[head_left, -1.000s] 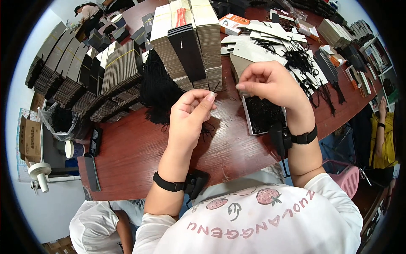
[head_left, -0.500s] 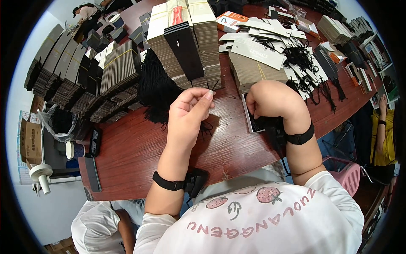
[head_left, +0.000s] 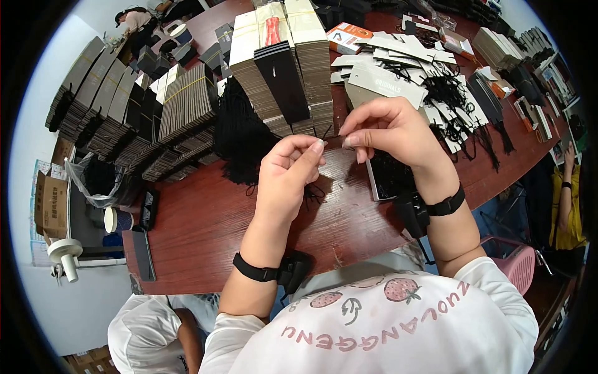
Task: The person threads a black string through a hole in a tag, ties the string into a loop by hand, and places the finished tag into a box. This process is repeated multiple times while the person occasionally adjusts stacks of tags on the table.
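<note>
My left hand (head_left: 288, 176) and my right hand (head_left: 391, 132) are raised close together over the red-brown table (head_left: 205, 230). Their fingertips pinch the two ends of a thin black string (head_left: 331, 138) stretched between them. Below my right hand lies a flat tray of black strings (head_left: 387, 177). A heap of black string loops (head_left: 240, 137) lies just beyond my left hand. Behind the hands stand tall stacks of cardboard tags (head_left: 283, 68), one topped with a black tag.
More tag stacks (head_left: 137, 118) line the table's left side. Loose grey tags with black strings (head_left: 430, 87) are scattered at the right. A plastic bag (head_left: 99, 181) hangs off the left edge. Another person's arm in yellow (head_left: 564, 199) is at far right; someone else sits at lower left (head_left: 149, 336).
My right hand dropped to the tray of black strings, then rose again with a string. It now meets my left hand, which stayed nearly still.
</note>
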The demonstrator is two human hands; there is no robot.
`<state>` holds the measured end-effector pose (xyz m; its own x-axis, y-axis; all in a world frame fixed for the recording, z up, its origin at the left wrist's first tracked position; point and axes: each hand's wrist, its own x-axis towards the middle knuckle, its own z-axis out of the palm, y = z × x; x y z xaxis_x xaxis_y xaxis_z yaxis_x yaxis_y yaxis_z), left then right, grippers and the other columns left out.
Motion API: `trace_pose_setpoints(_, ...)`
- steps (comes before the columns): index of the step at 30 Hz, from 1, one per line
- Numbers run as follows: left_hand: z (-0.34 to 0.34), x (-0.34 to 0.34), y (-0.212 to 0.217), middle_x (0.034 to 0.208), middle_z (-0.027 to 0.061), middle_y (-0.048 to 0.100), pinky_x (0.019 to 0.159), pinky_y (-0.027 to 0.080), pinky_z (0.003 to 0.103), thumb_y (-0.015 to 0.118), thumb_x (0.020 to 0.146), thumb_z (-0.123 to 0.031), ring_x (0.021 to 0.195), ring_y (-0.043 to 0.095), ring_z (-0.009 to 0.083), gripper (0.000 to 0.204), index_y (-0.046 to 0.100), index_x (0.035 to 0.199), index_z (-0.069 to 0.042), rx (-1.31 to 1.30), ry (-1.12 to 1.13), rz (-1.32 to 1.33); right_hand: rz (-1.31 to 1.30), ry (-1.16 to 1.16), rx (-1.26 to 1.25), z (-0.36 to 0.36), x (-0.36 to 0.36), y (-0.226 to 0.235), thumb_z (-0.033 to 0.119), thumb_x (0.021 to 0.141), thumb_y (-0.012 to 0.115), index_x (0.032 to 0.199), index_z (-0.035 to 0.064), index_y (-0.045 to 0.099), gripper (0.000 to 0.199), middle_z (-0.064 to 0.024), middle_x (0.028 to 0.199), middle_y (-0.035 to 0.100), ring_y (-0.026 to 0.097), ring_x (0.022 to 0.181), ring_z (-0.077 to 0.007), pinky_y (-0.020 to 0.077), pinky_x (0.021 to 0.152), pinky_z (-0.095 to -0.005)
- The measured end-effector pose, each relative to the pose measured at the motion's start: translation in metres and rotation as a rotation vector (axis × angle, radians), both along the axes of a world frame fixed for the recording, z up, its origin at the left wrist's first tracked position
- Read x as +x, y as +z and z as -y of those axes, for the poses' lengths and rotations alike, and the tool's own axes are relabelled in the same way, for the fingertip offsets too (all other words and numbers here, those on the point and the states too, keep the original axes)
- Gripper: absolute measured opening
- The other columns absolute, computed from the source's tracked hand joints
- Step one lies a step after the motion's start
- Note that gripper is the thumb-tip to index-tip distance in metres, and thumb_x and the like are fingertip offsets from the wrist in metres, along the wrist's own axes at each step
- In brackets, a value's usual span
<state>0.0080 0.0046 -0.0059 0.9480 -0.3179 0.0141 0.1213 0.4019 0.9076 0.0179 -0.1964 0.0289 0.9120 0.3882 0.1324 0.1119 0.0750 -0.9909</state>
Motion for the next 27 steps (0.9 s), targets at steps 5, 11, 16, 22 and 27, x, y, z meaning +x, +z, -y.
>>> trace_pose_setpoints(5, -0.003, 0.0, 0.001, 0.073, 0.004, 0.055, 0.049, 0.029, 0.02, 0.054, 0.088, -0.006, 0.052, 0.036, 0.0046, 0.009, 0.057, 0.094, 0.0, -0.098, -0.021, -0.035, -0.134, -0.101, 0.243, -0.008, 0.006, -0.011, 0.002, 0.081, 0.061, 0.089, -0.0005, 0.059, 0.009, -0.0089, 0.079, 0.064, 0.06, 0.061, -0.012, 0.0451, 0.049, -0.0201)
trace_pose_setpoints(11, -0.002, 0.0, 0.001, 0.072, 0.0036, 0.055, 0.049, 0.029, 0.02, 0.053, 0.089, -0.006, 0.052, 0.036, 0.0048, 0.009, 0.057, 0.093, 0.0, -0.107, -0.024, -0.035, -0.315, -0.006, 0.415, -0.005, 0.009, -0.02, 0.005, 0.08, 0.064, 0.089, -0.001, 0.061, 0.012, -0.0066, 0.079, 0.062, 0.056, 0.062, -0.0105, 0.0436, 0.05, -0.019)
trace_pose_setpoints(16, -0.002, 0.001, 0.001, 0.072, 0.0035, 0.055, 0.049, 0.029, 0.02, 0.053, 0.089, -0.007, 0.052, 0.036, 0.0049, 0.009, 0.057, 0.093, 0.0, -0.1, -0.033, -0.037, -0.351, 0.016, 0.396, -0.009, 0.009, -0.02, 0.004, 0.08, 0.064, 0.091, -0.0018, 0.062, 0.013, -0.007, 0.078, 0.062, 0.056, 0.062, -0.0106, 0.043, 0.049, -0.0193)
trace_pose_setpoints(22, -0.002, 0.001, -0.002, 0.072, 0.0041, 0.057, 0.049, 0.031, 0.018, 0.059, 0.086, -0.007, 0.052, 0.039, 0.0031, 0.012, 0.058, 0.094, 0.001, -0.15, -0.052, -0.055, -0.364, 0.048, 0.419, -0.01, 0.008, -0.02, 0.006, 0.08, 0.063, 0.091, -0.0023, 0.062, 0.013, -0.0081, 0.078, 0.062, 0.056, 0.061, -0.0111, 0.042, 0.049, -0.0194)
trace_pose_setpoints(27, -0.001, 0.0, -0.002, 0.072, 0.0041, 0.057, 0.049, 0.031, 0.018, 0.058, 0.086, -0.007, 0.053, 0.04, 0.0031, 0.012, 0.058, 0.094, 0.002, -0.134, -0.067, -0.057, -0.446, 0.068, 0.419, -0.012, 0.007, -0.021, 0.007, 0.081, 0.062, 0.091, -0.0023, 0.06, 0.013, -0.0085, 0.078, 0.062, 0.057, 0.061, -0.0119, 0.0421, 0.049, -0.0196)
